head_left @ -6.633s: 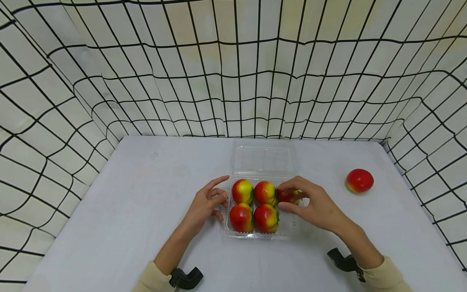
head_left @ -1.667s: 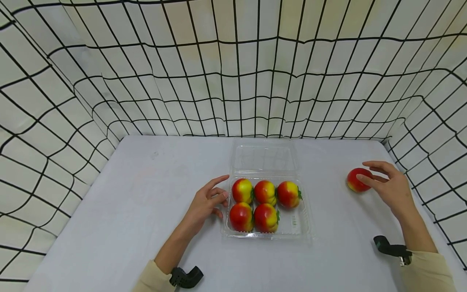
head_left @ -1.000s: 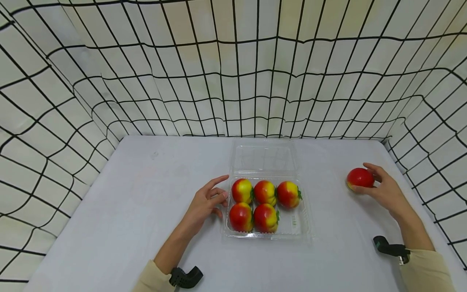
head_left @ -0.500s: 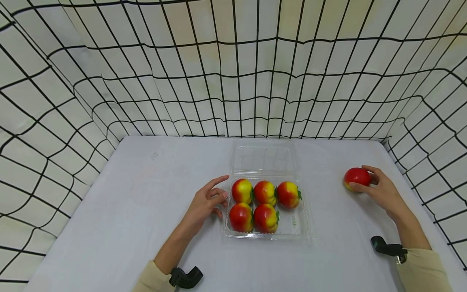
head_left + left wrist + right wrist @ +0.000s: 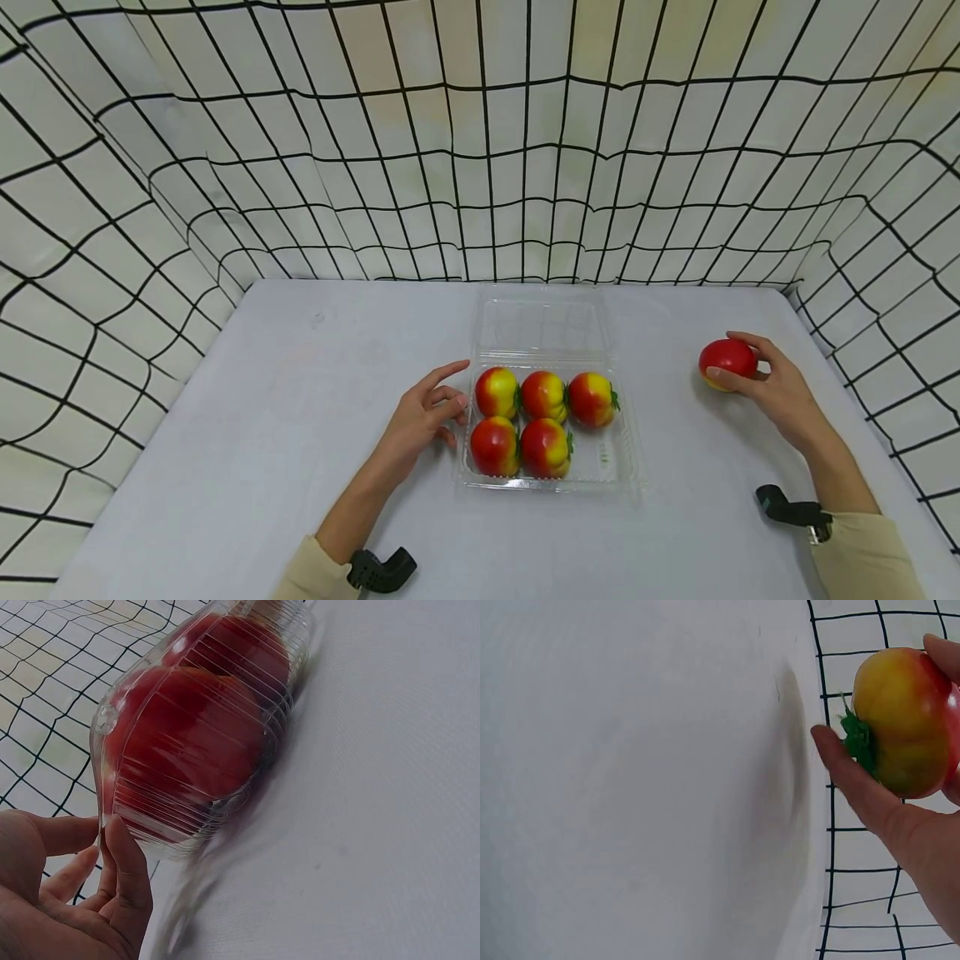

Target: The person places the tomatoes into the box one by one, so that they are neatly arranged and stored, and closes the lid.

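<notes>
My right hand (image 5: 776, 387) holds a red-and-yellow tomato (image 5: 726, 360) between thumb and fingers at the right of the table. In the right wrist view the tomato (image 5: 904, 712) shows its green leafy stem end beside one of the digits. At the centre, an open clear plastic box (image 5: 600, 462) contains several tomatoes (image 5: 546, 447), three in the back row and two in the front. The front right spot of the box is bare. My left hand (image 5: 423, 417) is at the box's left side; in the left wrist view its thumb and fingers pinch the rim.
The box's hinged lid (image 5: 542, 325) lies folded back on the white table (image 5: 337, 350). Black netting (image 5: 525, 154) over pale walls surrounds the table at the back and sides. Each wrist wears a black camera mount (image 5: 382, 572).
My right hand has left a tomato in the box's back row, gone right and taken hold of the lone tomato. That tomato has shifted slightly left and up. The left hand stays put.
</notes>
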Motion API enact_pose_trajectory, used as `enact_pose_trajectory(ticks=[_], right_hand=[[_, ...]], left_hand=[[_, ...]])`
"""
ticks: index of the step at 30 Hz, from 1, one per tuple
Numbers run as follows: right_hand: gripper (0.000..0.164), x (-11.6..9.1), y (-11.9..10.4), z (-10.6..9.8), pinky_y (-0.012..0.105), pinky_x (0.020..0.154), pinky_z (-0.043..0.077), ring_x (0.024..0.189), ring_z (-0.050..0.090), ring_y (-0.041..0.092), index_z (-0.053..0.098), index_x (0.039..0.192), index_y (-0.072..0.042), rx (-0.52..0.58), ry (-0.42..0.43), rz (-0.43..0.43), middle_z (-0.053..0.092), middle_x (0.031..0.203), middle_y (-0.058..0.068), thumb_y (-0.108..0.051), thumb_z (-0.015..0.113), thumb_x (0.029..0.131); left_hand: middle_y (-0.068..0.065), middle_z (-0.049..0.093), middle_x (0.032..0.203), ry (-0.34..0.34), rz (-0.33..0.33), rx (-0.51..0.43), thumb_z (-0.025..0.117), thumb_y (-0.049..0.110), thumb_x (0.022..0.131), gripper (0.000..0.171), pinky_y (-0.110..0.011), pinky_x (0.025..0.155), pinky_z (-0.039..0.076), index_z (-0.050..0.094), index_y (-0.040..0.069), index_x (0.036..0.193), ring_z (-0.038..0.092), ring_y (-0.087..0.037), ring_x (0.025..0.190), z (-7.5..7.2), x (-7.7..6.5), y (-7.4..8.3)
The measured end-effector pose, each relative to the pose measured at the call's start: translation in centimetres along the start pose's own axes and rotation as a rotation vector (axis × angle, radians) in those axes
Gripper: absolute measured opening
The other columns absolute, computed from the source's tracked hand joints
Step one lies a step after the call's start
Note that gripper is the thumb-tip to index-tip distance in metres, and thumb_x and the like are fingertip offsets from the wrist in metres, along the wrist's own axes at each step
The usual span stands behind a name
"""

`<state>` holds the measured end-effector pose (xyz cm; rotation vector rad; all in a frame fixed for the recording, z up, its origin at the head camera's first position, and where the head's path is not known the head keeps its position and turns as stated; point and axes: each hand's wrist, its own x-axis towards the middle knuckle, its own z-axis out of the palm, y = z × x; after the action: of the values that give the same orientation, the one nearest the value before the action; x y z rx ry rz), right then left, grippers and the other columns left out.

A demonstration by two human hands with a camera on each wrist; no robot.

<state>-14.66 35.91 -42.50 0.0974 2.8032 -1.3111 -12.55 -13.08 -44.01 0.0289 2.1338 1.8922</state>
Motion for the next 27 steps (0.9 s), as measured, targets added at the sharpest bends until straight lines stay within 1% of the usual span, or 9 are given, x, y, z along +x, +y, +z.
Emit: enact_pose_trajectory(ticks=[2, 4, 6, 9, 13, 17, 21, 27], right_hand=[[0.086, -0.1, -0.3, 0.1, 0.024, 0.078, 0.047, 0.135, 0.035, 0.063, 0.026, 0.163, -0.009, 0.01, -0.003, -0.008, 0.027, 0.16, 0.034, -0.037, 0.072, 0.097], [0.087, -0.2, -0.6, 0.2, 0.02, 0.076, 0.048, 0.137, 0.033, 0.063, 0.025, 0.163, -0.009, 0.019, -0.003, -0.02, 0.025, 0.161, 0.034, -0.034, 0.075, 0.096], [0.09, -0.2, -0.8, 0.3, 0.016, 0.074, 0.048, 0.138, 0.031, 0.064, 0.024, 0.163, -0.007, 0.028, -0.002, -0.032, 0.024, 0.162, 0.035, -0.032, 0.076, 0.094], [0.092, -0.3, -1.3, 0.4, 0.01, 0.072, 0.048, 0.139, 0.03, 0.061, 0.022, 0.162, -0.003, 0.037, 0.004, -0.049, 0.026, 0.16, 0.035, -0.027, 0.078, 0.093], [0.092, -0.5, -1.9, 0.7, 0.008, 0.072, 0.049, 0.137, 0.034, 0.054, 0.023, 0.16, -0.002, 0.039, 0.019, -0.076, 0.034, 0.156, 0.032, -0.021, 0.08, 0.091], [0.091, -0.6, -2.2, 1.0, 0.009, 0.072, 0.05, 0.134, 0.037, 0.052, 0.025, 0.161, -0.005, 0.036, 0.024, -0.11, 0.038, 0.152, 0.031, -0.017, 0.081, 0.091], [0.091, -0.7, -2.5, 1.1, 0.009, 0.072, 0.051, 0.134, 0.038, 0.053, 0.026, 0.162, -0.009, 0.04, 0.017, -0.13, 0.039, 0.153, 0.031, -0.018, 0.081, 0.091], [0.09, -0.9, -2.9, 1.1, 0.01, 0.073, 0.053, 0.135, 0.039, 0.054, 0.027, 0.163, -0.012, 0.059, -0.002, -0.162, 0.035, 0.156, 0.028, -0.019, 0.081, 0.091]], left_hand=[[-0.006, 0.069, 0.101, 0.0, 0.0, 0.001, 0.067, 0.02, 0.101, 0.055, -0.024, 0.063, 0.061, 0.05, 0.025, 0.153, 0.063, -0.019, 0.083, 0.0, 0.0, 0.0], [-0.007, 0.069, 0.102, 0.001, 0.0, 0.004, 0.067, 0.02, 0.101, 0.055, -0.024, 0.063, 0.061, 0.05, 0.026, 0.153, 0.064, -0.019, 0.083, 0.0, 0.0, 0.0], [-0.008, 0.069, 0.103, 0.001, -0.002, 0.005, 0.067, 0.02, 0.101, 0.055, -0.024, 0.064, 0.061, 0.05, 0.026, 0.153, 0.064, -0.019, 0.084, 0.0, 0.0, 0.0], [-0.009, 0.069, 0.104, 0.003, -0.005, 0.007, 0.068, 0.02, 0.101, 0.055, -0.024, 0.064, 0.061, 0.05, 0.027, 0.153, 0.064, -0.019, 0.084, 0.0, 0.0, 0.0], [-0.01, 0.069, 0.105, 0.005, -0.007, 0.008, 0.068, 0.02, 0.101, 0.056, -0.024, 0.064, 0.061, 0.05, 0.026, 0.153, 0.064, -0.019, 0.084, 0.0, 0.0, 0.0], [-0.01, 0.069, 0.105, 0.005, -0.005, 0.008, 0.068, 0.02, 0.101, 0.055, -0.024, 0.065, 0.061, 0.05, 0.027, 0.153, 0.064, -0.019, 0.084, 0.0, 0.0, -0.1], [-0.01, 0.069, 0.105, 0.009, -0.003, 0.009, 0.068, 0.02, 0.101, 0.055, -0.025, 0.064, 0.061, 0.051, 0.027, 0.153, 0.064, -0.019, 0.083, 0.0, 0.0, -0.1], [-0.009, 0.07, 0.104, 0.011, 0.0, 0.015, 0.068, 0.021, 0.101, 0.055, -0.025, 0.064, 0.061, 0.051, 0.027, 0.152, 0.064, -0.02, 0.083, 0.0, 0.0, -0.1]])
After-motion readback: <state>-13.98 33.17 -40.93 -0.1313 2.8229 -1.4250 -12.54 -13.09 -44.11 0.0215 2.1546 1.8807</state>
